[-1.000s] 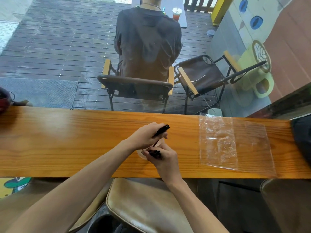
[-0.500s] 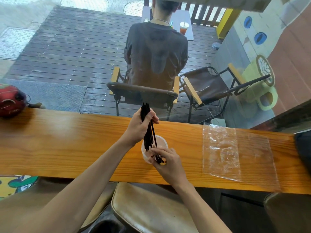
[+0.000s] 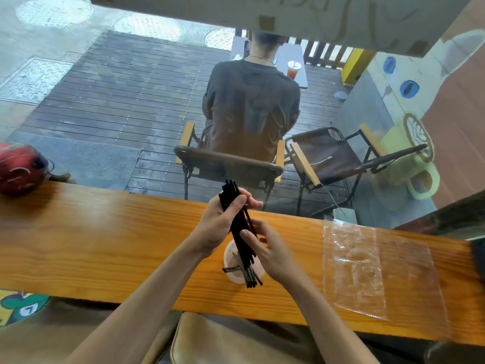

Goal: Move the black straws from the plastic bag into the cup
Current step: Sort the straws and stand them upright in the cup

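Note:
A bundle of black straws (image 3: 237,222) stands tilted, its lower ends inside a clear plastic cup (image 3: 232,273) on the wooden counter (image 3: 105,245). My left hand (image 3: 219,222) grips the bundle near its upper end. My right hand (image 3: 270,249) sits just right of the cup, its thumb and fingers touching the middle of the straws. The clear plastic bag (image 3: 378,269) lies flat on the counter to the right, with no straws visible in it.
A red round object (image 3: 19,168) sits at the counter's far left. A window lies beyond the counter, with a person seated on a chair (image 3: 228,164) outside. A brown stool seat (image 3: 236,340) is under the counter's near edge.
The straw bundle has been raised from low and nearly flat to steep above the cup. My left hand rose with it, and my right hand moved up from the cup's rim to the bundle's middle.

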